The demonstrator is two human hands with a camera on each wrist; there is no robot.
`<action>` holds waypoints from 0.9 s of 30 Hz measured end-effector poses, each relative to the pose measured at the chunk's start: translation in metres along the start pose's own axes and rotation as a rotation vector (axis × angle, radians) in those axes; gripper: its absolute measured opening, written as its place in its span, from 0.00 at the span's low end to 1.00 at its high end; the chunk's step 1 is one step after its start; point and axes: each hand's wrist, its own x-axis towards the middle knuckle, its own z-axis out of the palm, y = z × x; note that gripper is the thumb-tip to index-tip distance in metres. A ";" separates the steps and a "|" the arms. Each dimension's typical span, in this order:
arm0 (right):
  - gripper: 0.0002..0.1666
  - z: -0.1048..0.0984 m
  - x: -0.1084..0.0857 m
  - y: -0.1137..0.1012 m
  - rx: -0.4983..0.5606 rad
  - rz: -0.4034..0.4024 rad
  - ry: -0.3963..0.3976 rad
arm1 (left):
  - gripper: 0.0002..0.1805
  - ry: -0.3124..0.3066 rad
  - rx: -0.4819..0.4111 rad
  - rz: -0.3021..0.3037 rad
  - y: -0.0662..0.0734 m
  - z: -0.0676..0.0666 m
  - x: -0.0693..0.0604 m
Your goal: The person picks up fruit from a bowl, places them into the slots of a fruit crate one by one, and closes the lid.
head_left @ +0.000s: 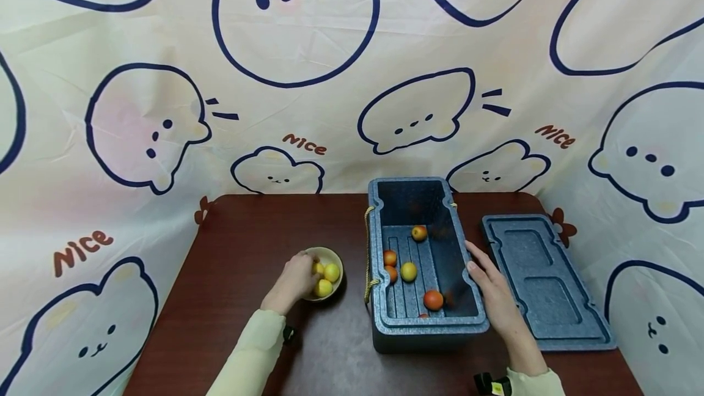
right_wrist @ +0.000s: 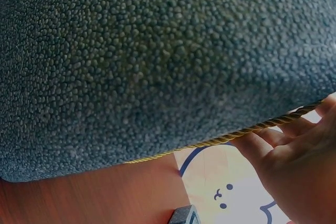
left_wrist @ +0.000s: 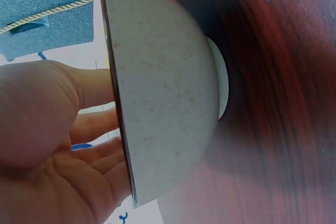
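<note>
My left hand [head_left: 297, 277] reaches over the rim of a small speckled bowl [left_wrist: 163, 93], its fingers dipping inside. Several round yellow fruits [head_left: 323, 288] lie in the bowl around the fingers. The bowl's wall hides the fingertips in the left wrist view, so whether they pinch a fruit cannot be told. To the right stands a blue-grey foam box [head_left: 429, 326] without its lid. My right hand [head_left: 497, 301] rests against the right edge of the box with extended fingers. On the box floor lie an orange-red fruit [head_left: 433, 300], a yellow fruit [head_left: 409, 272] and several others.
The box's lid [head_left: 550, 280] lies flat on the table right of the box. A twisted yellow cord [head_left: 370, 255] hangs along the box's left side. Behind the dark brown table [head_left: 231, 322] hangs a printed cloth [head_left: 341, 115].
</note>
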 end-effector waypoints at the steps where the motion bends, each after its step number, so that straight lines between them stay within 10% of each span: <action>1: 0.31 0.000 0.000 0.000 0.000 0.001 -0.001 | 0.16 0.001 -0.006 -0.003 -0.001 0.000 -0.001; 27: 0.31 0.000 0.000 -0.001 0.017 0.003 -0.005 | 0.21 0.093 -0.067 0.001 0.001 -0.015 -0.011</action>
